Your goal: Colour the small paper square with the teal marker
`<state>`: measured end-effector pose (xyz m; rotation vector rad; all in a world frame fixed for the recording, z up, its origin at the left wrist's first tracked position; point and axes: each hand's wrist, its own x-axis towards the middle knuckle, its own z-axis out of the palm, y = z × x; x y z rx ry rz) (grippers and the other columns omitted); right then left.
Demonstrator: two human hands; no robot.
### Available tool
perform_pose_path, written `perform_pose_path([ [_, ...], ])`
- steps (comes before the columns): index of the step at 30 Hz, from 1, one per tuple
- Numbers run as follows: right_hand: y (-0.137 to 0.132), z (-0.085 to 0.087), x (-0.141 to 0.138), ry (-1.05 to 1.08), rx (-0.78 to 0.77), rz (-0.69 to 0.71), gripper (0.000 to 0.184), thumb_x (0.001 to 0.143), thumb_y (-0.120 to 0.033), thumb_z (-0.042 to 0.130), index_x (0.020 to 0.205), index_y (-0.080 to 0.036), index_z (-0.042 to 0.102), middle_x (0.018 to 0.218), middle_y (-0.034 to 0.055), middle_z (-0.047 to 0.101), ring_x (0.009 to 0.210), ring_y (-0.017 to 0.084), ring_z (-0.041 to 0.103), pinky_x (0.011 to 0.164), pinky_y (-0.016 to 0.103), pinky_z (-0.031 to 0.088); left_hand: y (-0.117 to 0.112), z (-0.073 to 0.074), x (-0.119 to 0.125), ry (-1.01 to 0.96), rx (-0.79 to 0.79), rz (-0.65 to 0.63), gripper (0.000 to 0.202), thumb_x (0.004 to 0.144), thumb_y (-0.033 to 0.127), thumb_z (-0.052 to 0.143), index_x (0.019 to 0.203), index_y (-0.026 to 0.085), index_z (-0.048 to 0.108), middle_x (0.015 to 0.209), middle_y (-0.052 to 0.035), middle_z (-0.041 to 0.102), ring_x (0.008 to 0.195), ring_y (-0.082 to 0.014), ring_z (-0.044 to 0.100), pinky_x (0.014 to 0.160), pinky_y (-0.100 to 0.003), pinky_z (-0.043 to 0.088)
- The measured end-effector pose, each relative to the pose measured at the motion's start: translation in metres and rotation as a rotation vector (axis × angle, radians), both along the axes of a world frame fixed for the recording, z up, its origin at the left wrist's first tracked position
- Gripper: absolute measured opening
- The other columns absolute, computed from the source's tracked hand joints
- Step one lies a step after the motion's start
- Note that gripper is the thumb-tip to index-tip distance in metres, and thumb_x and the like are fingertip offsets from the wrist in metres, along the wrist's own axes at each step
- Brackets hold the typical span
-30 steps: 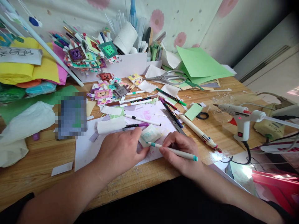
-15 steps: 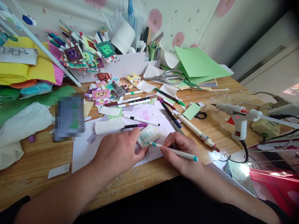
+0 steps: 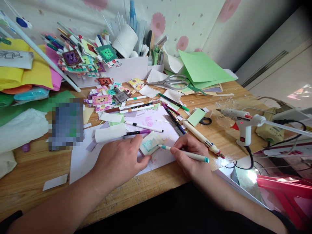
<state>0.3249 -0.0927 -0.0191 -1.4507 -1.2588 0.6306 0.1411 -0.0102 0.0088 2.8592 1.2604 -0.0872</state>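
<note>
A small white paper piece (image 3: 149,143) with teal marker strokes lies over a larger white sheet (image 3: 81,162). My left hand (image 3: 119,157) pinches its left edge between thumb and fingers. In my right hand (image 3: 190,151) is a white felt-tip marker with a teal end (image 3: 198,157), slanted so that its tip is at the piece's right edge; I cannot tell whether the tip touches. Just beyond lie a purple marker (image 3: 140,132) and a white marker with a black tip (image 3: 143,126).
A glue gun (image 3: 243,122) with a lit red light stands at right. Near it lie a thick multicolour pen (image 3: 198,133) and a utility knife (image 3: 173,123). Behind are scissors (image 3: 174,83), green paper (image 3: 204,70) and small coloured face cards (image 3: 101,99). A blurred-out dark object (image 3: 67,123) is at left.
The marker tip has moved right, from the teal strokes to the paper piece's right edge. My left hand keeps its pinch. The whole view has shifted slightly.
</note>
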Motion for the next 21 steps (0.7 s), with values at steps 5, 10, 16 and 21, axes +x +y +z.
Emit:
perform_pose_path([
  [5, 0.000, -0.001, 0.000, -0.006, -0.011, -0.004, 0.017, 0.077, -0.022, 0.062, 0.065, -0.022, 0.050, 0.053, -0.0035, 0.050, 0.044, 0.010, 0.043, 0.041, 0.024, 0.031, 0.000, 0.001, 0.000, 0.021, -0.017, 0.014, 0.033, 0.082, 0.046, 0.050, 0.102, 0.021, 0.059, 0.075, -0.0050, 0.073, 0.071, -0.0273, 0.070, 0.054, -0.033, 0.043],
  [10, 0.000, -0.009, 0.002, 0.120, 0.020, -0.064, 0.015, 0.079, -0.025, 0.063, 0.068, -0.022, 0.053, 0.057, -0.0027, 0.051, 0.048, 0.012, 0.044, 0.044, 0.024, 0.033, 0.000, 0.002, -0.003, 0.019, -0.025, 0.015, 0.036, 0.081, 0.045, 0.051, 0.107, 0.022, 0.060, 0.080, -0.0056, 0.074, 0.072, -0.0298, 0.070, 0.055, -0.035, 0.044],
  [16, 0.008, 0.000, 0.008, 0.297, -0.054, 0.139, 0.011, 0.083, -0.028, 0.064, 0.075, -0.022, 0.059, 0.064, -0.0009, 0.063, 0.055, 0.013, 0.053, 0.050, 0.025, 0.040, 0.004, 0.006, -0.014, 0.046, -0.036, 0.032, 0.039, 0.077, 0.045, 0.056, 0.112, 0.029, 0.062, 0.081, -0.0051, 0.074, 0.073, -0.0324, 0.069, 0.055, -0.037, 0.045],
  [21, 0.019, 0.006, 0.010, 0.332, -0.150, 0.209, 0.015, 0.073, -0.021, 0.067, 0.066, -0.021, 0.055, 0.057, -0.0028, 0.060, 0.050, 0.012, 0.052, 0.046, 0.024, 0.038, 0.006, 0.007, -0.017, -0.032, -0.074, 0.041, 0.054, 0.073, 0.055, 0.060, 0.122, 0.033, 0.058, 0.084, -0.0029, 0.075, 0.077, -0.0335, 0.070, 0.058, -0.038, 0.047],
])
